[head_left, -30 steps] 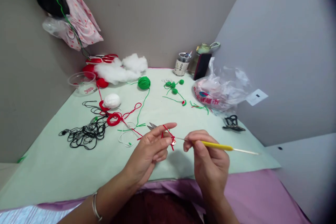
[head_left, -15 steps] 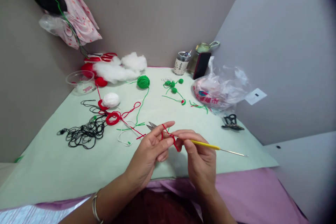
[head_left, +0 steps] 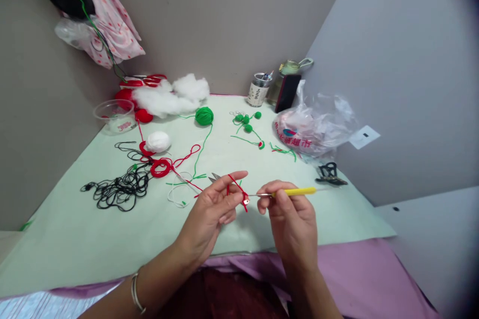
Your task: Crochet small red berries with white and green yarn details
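Note:
My left hand (head_left: 215, 204) pinches a small piece of red yarn (head_left: 245, 202) between thumb and fingers, with a red strand looped over its raised index finger. My right hand (head_left: 290, 209) grips the yellow handle of a crochet hook (head_left: 299, 191). The hook's metal shaft points left and its tip meets the red yarn at the left fingertips. A small pale, shiny bit shows at the red piece; I cannot tell what it is. Behind the left hand, scissors (head_left: 215, 177) lie partly hidden, only their blades showing.
A black cord tangle (head_left: 123, 187), red yarn coil (head_left: 160, 168) and white yarn ball (head_left: 158, 142) lie left. Farther back are a green yarn ball (head_left: 204, 116), white stuffing (head_left: 164, 100) and small green balls (head_left: 246, 119). A plastic bag (head_left: 310, 127) and black clip (head_left: 331, 174) are right.
My right hand has moved slightly right, away from the left, and the hook has turned nearly level. More of its metal shaft shows between the hands. The left hand has barely shifted.

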Action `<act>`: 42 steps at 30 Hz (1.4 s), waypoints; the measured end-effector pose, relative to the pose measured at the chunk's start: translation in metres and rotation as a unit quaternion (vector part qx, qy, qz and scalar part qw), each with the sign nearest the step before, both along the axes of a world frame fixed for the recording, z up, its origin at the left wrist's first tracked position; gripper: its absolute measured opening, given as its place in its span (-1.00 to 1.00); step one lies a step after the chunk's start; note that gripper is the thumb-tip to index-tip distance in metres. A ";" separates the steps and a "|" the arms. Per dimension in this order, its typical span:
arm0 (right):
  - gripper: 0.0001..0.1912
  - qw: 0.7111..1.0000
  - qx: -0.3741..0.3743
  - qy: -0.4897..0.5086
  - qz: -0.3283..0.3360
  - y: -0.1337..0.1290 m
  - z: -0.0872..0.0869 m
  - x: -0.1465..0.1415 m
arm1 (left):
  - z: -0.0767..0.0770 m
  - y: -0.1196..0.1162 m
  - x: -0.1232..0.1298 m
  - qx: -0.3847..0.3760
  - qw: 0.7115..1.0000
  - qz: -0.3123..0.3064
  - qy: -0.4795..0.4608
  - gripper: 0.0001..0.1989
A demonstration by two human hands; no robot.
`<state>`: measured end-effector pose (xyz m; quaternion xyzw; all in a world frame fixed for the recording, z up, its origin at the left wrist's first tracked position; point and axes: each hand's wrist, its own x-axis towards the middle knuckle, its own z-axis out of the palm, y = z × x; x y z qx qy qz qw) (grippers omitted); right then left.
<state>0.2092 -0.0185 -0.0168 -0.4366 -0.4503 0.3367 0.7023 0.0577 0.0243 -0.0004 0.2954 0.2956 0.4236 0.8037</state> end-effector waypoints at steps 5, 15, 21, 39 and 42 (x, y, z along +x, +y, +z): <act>-0.66 0.949 0.085 -0.282 -0.110 -0.008 -0.012 -0.008 | -0.003 -0.006 0.010 0.006 1.000 0.008 0.005 -0.40; -0.84 0.999 0.012 -0.053 -0.002 -0.003 0.001 0.001 | -0.001 0.000 0.001 0.034 0.998 -0.035 0.027 -0.63; -0.83 1.000 -0.020 -0.007 0.007 -0.003 -0.001 0.003 | 0.000 0.001 -0.002 0.056 0.994 -0.053 0.083 -0.66; -0.80 0.998 0.006 -0.064 -0.014 -0.012 -0.002 -0.001 | -0.001 0.000 -0.003 0.071 0.994 -0.051 0.067 -0.56; -0.77 0.984 0.036 -0.170 -0.047 -0.012 -0.001 -0.001 | -0.001 -0.003 0.001 0.076 0.993 -0.035 0.088 -0.46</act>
